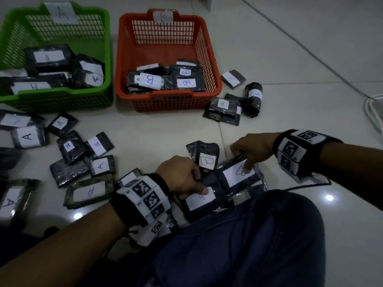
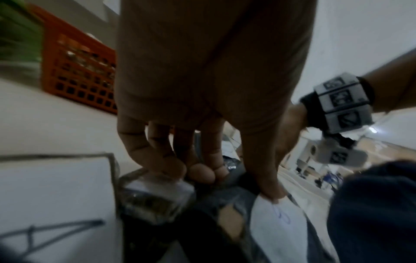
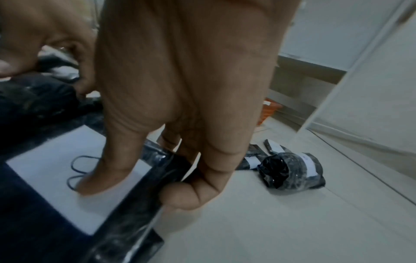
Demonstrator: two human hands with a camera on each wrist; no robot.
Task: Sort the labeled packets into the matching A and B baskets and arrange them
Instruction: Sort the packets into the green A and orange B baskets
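Gripping two B packets, left hand [image 1: 182, 177] on one [image 1: 200, 200], right hand [image 1: 251, 149] on another [image 1: 238, 176]; I'd stack them squarely before reaching the orange basket [image 1: 209, 59] ahead.

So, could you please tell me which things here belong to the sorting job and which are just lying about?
Job:
- green basket, tagged A
- orange basket
- B packets gripped by left hand and right hand
- loose packets on the floor

Lying about:
- white cable
- wristbands
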